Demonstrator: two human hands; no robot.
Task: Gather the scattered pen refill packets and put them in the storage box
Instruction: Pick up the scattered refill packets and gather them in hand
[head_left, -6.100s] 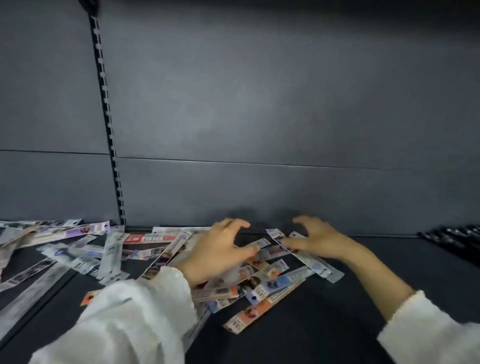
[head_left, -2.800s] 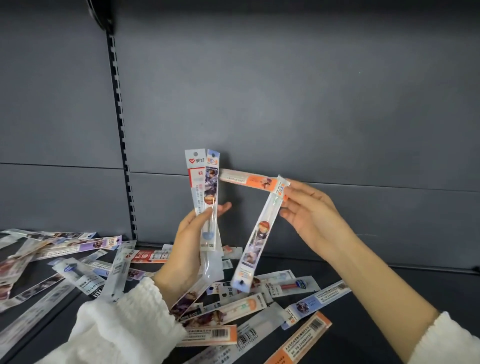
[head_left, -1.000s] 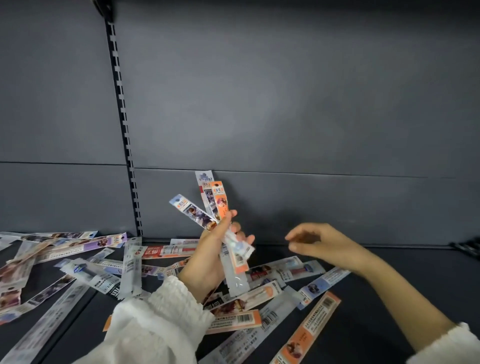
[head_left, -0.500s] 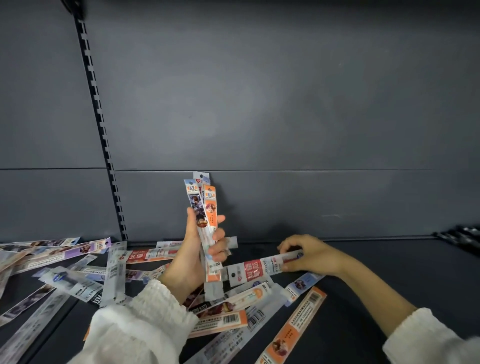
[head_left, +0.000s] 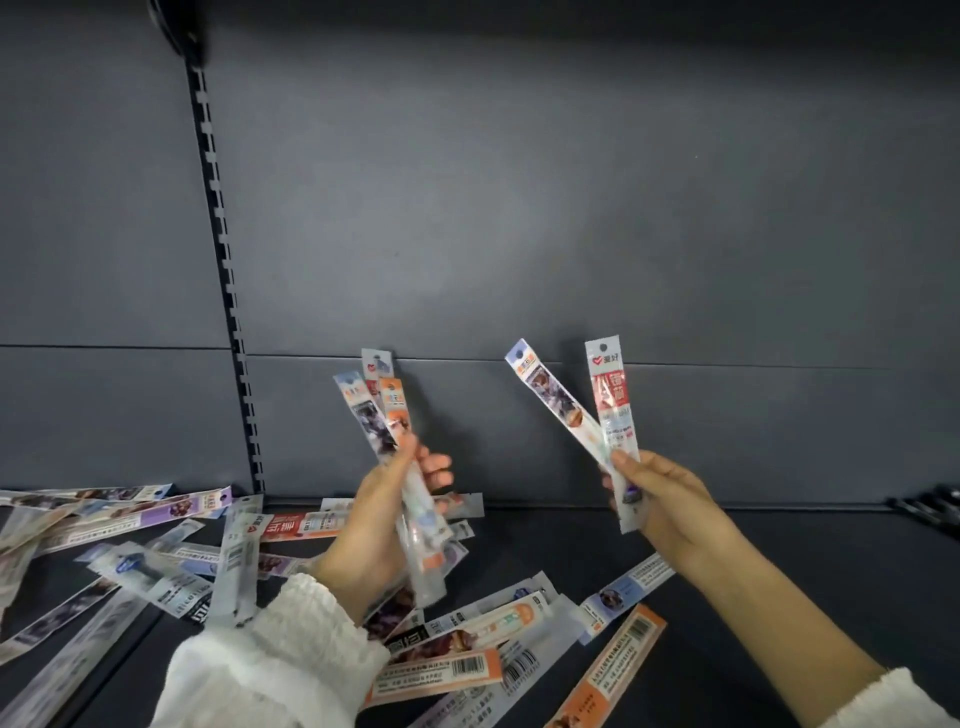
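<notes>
Fingers, left hand: curled round the lower part of a held fan, thumb laid up its front.
Held fan: three refill packets counted by their tops, one blue-topped, one orange-topped, one white-and-red behind; raised above the shelf, tops leaning slightly left.
Fingers, right hand: thumb pressed on the front, other fingers curled behind, pinching two packets near their lower ends.
Blue-topped packet: one; in the right hand, tilted up and to the left.
Red-and-white packet: one; in the right hand, near upright, crossing the blue-topped packet at the grip.
Gap between hands: the two handfuls are apart, not touching.
Loose packets: more than ten, overlapping, exact count cannot be told; lying flat on the shelf deck, spread from its left edge to under the right forearm.
Purple packet: one; far left, at the back of the deck.
Orange barcode packet: one; nearest the right forearm.
White sleeves: two, one on each arm.
Slotted upright: one; on the grey back panel.
</notes>
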